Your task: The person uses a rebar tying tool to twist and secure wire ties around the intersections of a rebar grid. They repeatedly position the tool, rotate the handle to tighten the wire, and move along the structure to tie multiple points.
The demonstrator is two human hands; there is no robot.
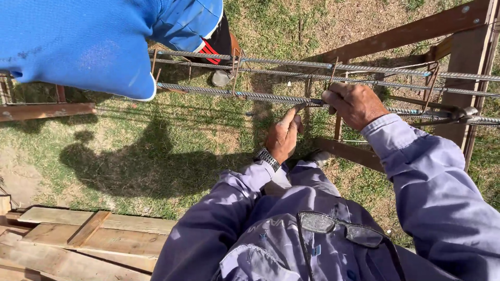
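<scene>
1. Glasses [344,231] hang at the shirt front, 6 o'clock, out of the way.
2. Right hand [354,104] is clenched around the ribbed rebar [250,95], steadying it at 12 o'clock.
3. Left hand [283,136] pinches a wire tie [300,106] under that bar.
4. Blue-clad co-worker [83,41] stands at 10 o'clock.

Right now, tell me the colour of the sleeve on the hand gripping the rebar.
Greyish purple sleeve, on the right hand; head view shows it.

Wooden trestle [401,34] — rebar [250,95] across, grass [172,151] below
</scene>
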